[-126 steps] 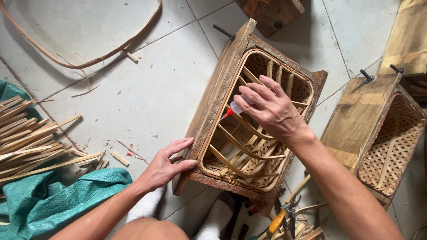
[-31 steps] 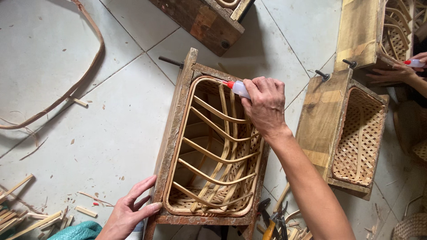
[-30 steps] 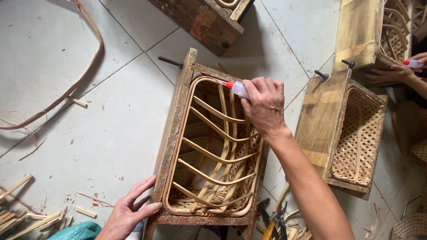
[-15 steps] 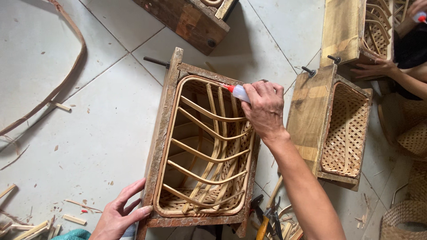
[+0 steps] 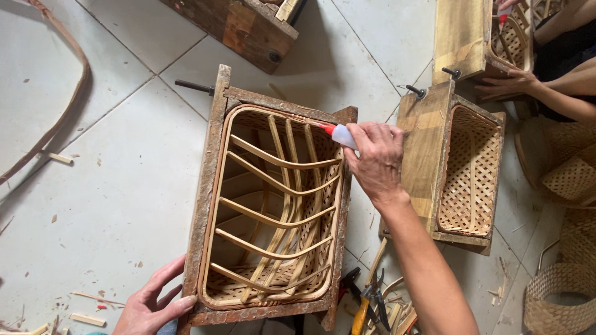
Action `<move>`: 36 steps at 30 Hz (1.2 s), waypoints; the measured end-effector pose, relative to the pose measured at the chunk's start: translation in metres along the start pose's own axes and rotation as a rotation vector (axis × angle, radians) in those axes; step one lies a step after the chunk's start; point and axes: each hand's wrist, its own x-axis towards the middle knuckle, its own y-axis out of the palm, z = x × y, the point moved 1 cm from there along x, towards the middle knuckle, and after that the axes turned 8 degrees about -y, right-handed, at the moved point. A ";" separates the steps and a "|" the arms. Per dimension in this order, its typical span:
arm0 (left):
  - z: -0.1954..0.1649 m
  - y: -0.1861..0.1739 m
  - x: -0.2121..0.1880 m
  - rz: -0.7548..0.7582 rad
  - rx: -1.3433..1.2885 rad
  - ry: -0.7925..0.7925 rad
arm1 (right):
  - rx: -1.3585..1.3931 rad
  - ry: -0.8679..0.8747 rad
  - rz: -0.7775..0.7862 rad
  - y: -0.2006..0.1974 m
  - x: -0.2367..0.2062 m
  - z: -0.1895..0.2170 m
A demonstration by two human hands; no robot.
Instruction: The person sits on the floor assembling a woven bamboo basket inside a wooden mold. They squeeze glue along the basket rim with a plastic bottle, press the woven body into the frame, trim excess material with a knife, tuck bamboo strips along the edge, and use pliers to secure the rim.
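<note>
Glue [image 5: 340, 135] is gripped in the right hand [image 5: 375, 162], its red tip at the basket [image 5: 273, 211] rim inside the mould [image 5: 208, 186] on the floor. The mould corner is steadied by the open left hand [image 5: 152, 304]. Ribs are already fitted; gluing seems unfinished.

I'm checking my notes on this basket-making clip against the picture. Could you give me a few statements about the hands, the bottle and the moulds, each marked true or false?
1. The right hand holds a small white bottle with a red tip at the rim of the basket. True.
2. The left hand holds pliers. False: it rests on the near corner of the wooden frame.
3. The basket sits inside the wooden frame. True.
4. The second wooden frame on the right is empty. False: it holds a woven basket.
</note>
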 end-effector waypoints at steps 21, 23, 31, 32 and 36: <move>0.019 -0.006 0.013 -0.028 -0.003 0.042 | -0.073 0.001 0.039 0.013 -0.020 -0.032; 0.018 -0.006 0.013 -0.036 0.002 0.034 | -0.076 -0.004 0.035 0.015 -0.023 -0.034; 0.012 -0.003 0.009 -0.022 -0.017 0.057 | 0.267 0.394 0.049 0.003 -0.051 -0.037; 0.012 -0.004 0.008 -0.016 -0.013 0.058 | 0.449 0.567 0.061 0.002 -0.062 -0.031; 0.015 -0.005 0.009 0.014 -0.030 0.087 | 1.322 1.038 -0.067 0.006 -0.122 0.016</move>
